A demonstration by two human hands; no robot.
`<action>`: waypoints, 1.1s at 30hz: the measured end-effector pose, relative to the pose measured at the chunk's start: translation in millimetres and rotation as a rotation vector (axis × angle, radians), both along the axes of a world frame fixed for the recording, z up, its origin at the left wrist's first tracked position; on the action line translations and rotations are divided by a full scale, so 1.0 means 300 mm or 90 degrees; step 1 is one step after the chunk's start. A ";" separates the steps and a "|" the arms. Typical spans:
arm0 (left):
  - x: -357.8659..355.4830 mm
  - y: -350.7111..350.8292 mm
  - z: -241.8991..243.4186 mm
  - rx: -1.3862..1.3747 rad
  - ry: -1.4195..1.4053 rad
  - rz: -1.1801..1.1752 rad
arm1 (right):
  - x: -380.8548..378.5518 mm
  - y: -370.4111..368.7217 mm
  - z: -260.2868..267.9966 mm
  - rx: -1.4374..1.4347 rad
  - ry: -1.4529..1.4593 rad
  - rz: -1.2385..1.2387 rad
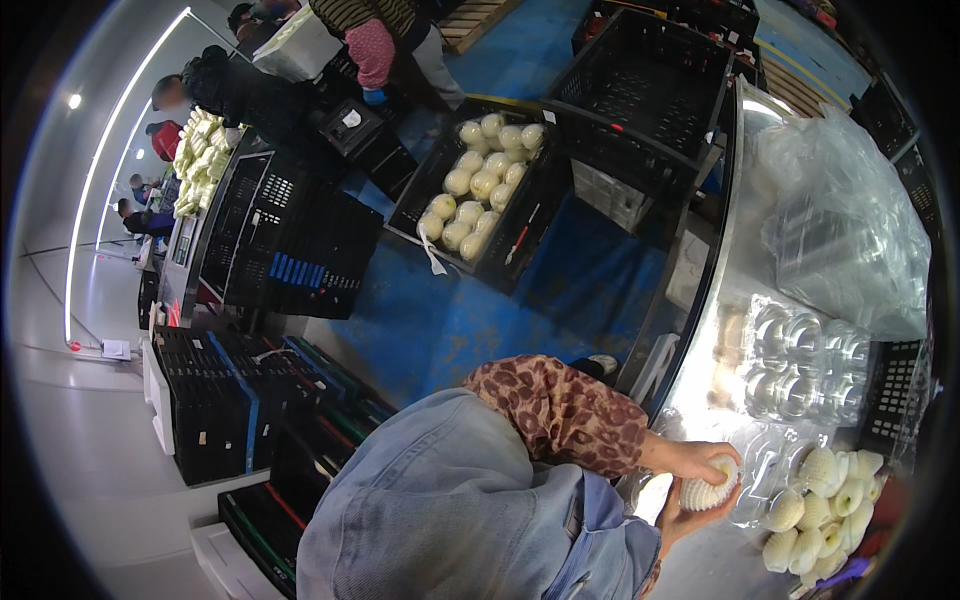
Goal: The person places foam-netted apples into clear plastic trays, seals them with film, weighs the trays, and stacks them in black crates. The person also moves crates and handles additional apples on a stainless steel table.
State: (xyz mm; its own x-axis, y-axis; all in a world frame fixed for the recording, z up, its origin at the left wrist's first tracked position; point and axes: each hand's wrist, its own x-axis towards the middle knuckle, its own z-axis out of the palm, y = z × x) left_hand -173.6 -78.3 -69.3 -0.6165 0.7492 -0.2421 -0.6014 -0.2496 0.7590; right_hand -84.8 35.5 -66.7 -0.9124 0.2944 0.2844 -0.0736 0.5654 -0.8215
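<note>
Both my hands hold a round pale fruit in a white foam net (702, 496) above the metal worktable (686, 574). My left hand (694, 459) grips it from above, its thumb pressed near the net's opening. Underneath, my right hand (682, 523) cups the fruit, its palm partly hidden. Beside the hands lies an open clear plastic clamshell tray (757, 476), one netted fruit (786, 510) at its edge. More pale fruits in foam nets (817, 529) are heaped just past it. A stack of clear moulded trays (806, 364) stands farther along the table.
A large clear plastic bag (840, 217) covers the table's far end. On the blue floor (427, 330), a black crate (517, 251) holds packed fruit near a larger black crate (637, 90). Stacked black crates (300, 247) stand opposite. A person in a pink sleeve (371, 52) is nearby.
</note>
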 end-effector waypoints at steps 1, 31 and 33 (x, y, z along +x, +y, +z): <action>0.004 0.003 -0.003 -0.007 0.013 0.001 | 0.003 -0.007 -0.005 -0.026 -0.014 -0.011; 0.026 -0.071 -0.158 -0.518 0.538 -0.046 | -0.117 0.081 -0.061 0.337 -0.222 -0.201; 0.027 -0.064 -0.157 -0.522 0.548 -0.041 | -0.131 0.076 -0.062 0.340 -0.234 -0.206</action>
